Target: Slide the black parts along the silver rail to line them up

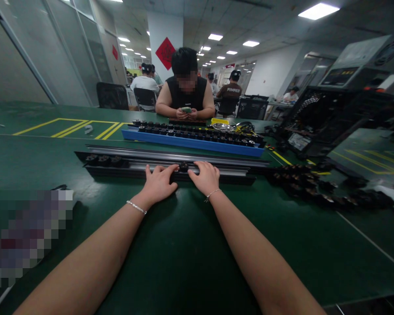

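A long black rail (223, 171) with a grey inner channel lies crosswise in front of me. My left hand (159, 181) and my right hand (205, 177) are at its middle, on either side of a small dark module (183, 166). The left fingertips press against the module's left side, with the thumb lower at the rail's near edge. From the right, my thumb and curled fingers pinch it; its underside is hidden. Several black round modules (103, 160) sit in the rail's left end. A second rail (134, 151) runs right behind.
Behind the rails, a blue tray (190, 142) bears rows of black modules. Many loose black modules (302, 177) are heaped at right, near a large black open case (311, 118). A blurred-out object (26, 236) lies at left. Across the table, a person (187, 87) holds a phone.
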{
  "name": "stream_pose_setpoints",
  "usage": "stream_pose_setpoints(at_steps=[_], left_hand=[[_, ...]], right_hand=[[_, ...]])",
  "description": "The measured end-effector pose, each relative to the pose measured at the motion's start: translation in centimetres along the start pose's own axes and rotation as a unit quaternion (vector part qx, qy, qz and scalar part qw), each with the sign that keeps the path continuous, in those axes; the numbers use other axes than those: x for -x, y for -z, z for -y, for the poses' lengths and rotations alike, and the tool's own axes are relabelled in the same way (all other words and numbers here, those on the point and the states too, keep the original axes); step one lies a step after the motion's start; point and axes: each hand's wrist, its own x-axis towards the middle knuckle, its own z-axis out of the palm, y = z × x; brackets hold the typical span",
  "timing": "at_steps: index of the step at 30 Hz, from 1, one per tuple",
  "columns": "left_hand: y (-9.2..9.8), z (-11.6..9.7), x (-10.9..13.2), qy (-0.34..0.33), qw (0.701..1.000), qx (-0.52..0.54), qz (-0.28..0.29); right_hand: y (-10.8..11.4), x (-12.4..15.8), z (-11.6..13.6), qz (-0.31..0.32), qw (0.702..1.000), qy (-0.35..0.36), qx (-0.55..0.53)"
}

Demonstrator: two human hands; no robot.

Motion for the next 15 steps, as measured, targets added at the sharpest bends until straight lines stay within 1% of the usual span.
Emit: stream_pose_setpoints(at_steps=[6, 12, 15], left_hand=[[-0.1, -0.2, 0.0, -0.014, 1.000, 0.003, 0.002], [-0.1, -0.3, 0.0, -0.019, 1.000, 0.005, 0.015], [-0.2, -0.3, 0.1, -0.022, 1.000, 0.007, 0.014]], right_hand=[[-0.8, -0.5, 1.6, -0.006, 0.999, -0.027, -0.025], [-1.7, -0.8, 2.3, -0.041, 0.996, -0.078, -0.014], [-1.8, -0.7, 2.5, -0.054, 0.995, -0.087, -0.018]])
